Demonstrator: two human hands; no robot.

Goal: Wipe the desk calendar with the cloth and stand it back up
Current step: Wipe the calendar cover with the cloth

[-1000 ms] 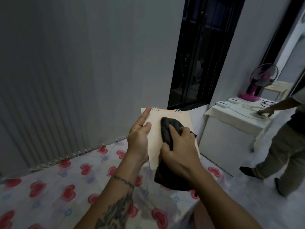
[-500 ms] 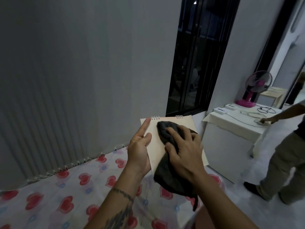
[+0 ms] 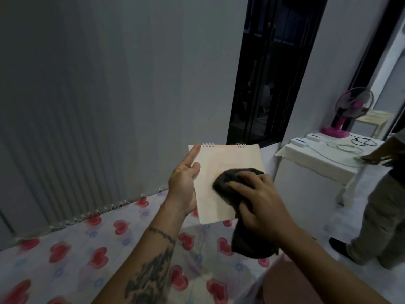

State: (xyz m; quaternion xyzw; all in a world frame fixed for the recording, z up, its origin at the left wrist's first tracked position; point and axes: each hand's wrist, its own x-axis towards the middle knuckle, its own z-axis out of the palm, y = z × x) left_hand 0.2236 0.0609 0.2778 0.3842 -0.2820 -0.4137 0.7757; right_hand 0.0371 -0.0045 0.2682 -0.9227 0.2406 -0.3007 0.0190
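Holding desk calendar point(image 3: 221, 170) in left hand point(image 3: 184, 183), forefinger straight along its edge; right hand point(image 3: 256, 200) fingers clenched around dark cloth point(image 3: 228, 183), pressing it against the page.

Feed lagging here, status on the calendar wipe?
Left hand holds calendar mid-air. Right hand presses cloth on its face. Not stood up yet. Nothing in the way.
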